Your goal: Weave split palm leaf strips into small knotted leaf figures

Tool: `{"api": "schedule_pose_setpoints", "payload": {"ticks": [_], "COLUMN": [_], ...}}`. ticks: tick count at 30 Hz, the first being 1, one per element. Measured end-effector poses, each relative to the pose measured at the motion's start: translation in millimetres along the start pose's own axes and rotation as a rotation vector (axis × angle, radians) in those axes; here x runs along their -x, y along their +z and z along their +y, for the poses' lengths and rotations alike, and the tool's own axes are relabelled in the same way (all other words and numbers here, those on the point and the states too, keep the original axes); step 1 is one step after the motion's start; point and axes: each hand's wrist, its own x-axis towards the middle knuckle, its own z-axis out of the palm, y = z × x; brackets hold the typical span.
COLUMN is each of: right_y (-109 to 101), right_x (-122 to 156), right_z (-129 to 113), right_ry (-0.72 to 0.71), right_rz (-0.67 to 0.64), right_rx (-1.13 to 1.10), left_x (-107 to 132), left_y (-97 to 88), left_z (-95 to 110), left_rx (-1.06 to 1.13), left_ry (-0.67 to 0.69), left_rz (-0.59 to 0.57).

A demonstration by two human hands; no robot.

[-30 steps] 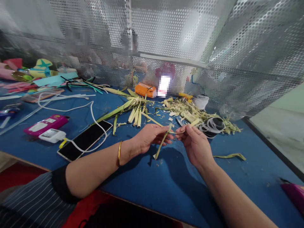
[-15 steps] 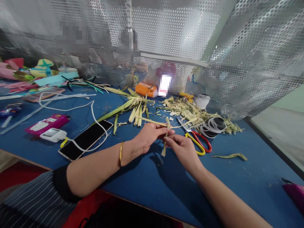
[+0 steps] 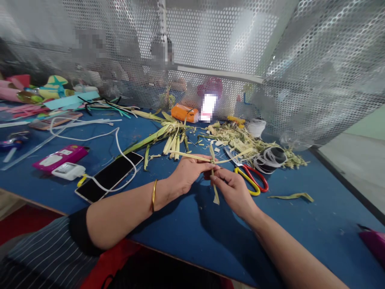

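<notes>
My left hand (image 3: pixel 194 170) pinches several pale leaf strips (image 3: pixel 192 155) where they cross, with ends sticking out to the left, right and away from me. Close against it, my right hand (image 3: pixel 230 184) is closed on the lower leaf strip (image 3: pixel 215 194), whose end hangs down toward me. The fingertips of both hands nearly touch and partly hide the crossing. Scissors (image 3: pixel 251 180) with one red and one yellow handle lie just beyond my right hand. A loose leaf strip (image 3: pixel 293 196) rests on the blue table (image 3: pixel 303 233) to the right.
Behind the hands are a bundle of green leaves (image 3: pixel 168 132), a heap of leaf scraps (image 3: pixel 237 138) and a wire spool (image 3: pixel 270 158). To the left lie a phone (image 3: pixel 110 176), a white cable (image 3: pixel 120 140) and a magenta pack (image 3: pixel 60 156). A perforated screen (image 3: pixel 216 44) borders the back.
The hanging end of the lower strip has swung to the right and downward. My right hand has shifted slightly along it, while my left hand has stayed nearly still.
</notes>
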Motion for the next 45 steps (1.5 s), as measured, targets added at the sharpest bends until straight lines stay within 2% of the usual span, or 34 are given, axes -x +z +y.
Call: {"api": "schedule_pose_setpoints", "payload": {"ticks": [4,12,17,19,22,24,26,29,32,38,45], "right_y": [3.7,5.9,8.6,7.6,2.2,-2.3,-5.7,-7.7,-7.8,-11.2,-21.2], "right_x": [1.2,3.1,2.9,1.1,-3.3,-6.3,-8.2,-8.4,-7.0,-7.5,-11.0], "right_z": [1.0,1.3,2.5,2.3,1.2,0.3,-0.3,0.1,1.4,0.4,0.0], "right_ry": [-0.048,-0.007,0.017,0.098,0.260,0.318,0.332,0.346,0.351,0.291,0.347], "right_rz": [-0.007,0.070,0.057,0.091,0.278,0.383,0.398,0.334,0.307,0.424,0.361], "right_rx": [0.045,0.104,0.051,-0.047,-0.376,-0.593,-0.720,-0.813,-0.829,-0.716,-0.729], "left_x": [-1.9,0.1,0.4,0.9,3.1,4.8,6.0,6.2,5.8,5.5,2.4], "left_y": [-2.6,-0.4,-0.5,-0.8,0.0,0.9,1.1,0.0,-1.2,-0.9,-4.1], "left_z": [-0.8,7.3,6.0,6.7,10.4,12.7,13.2,10.2,6.0,4.1,6.8], "left_rx": [-0.047,-0.014,0.003,0.014,0.011,-0.014,-0.033,-0.068,-0.135,-0.140,-0.042], "left_ry": [-0.035,-0.048,-0.057,-0.052,-0.105,-0.157,-0.187,-0.164,-0.117,-0.121,-0.193], "left_rz": [-0.008,-0.054,0.029,0.052,0.035,0.002,-0.036,-0.075,-0.093,-0.099,-0.128]}}
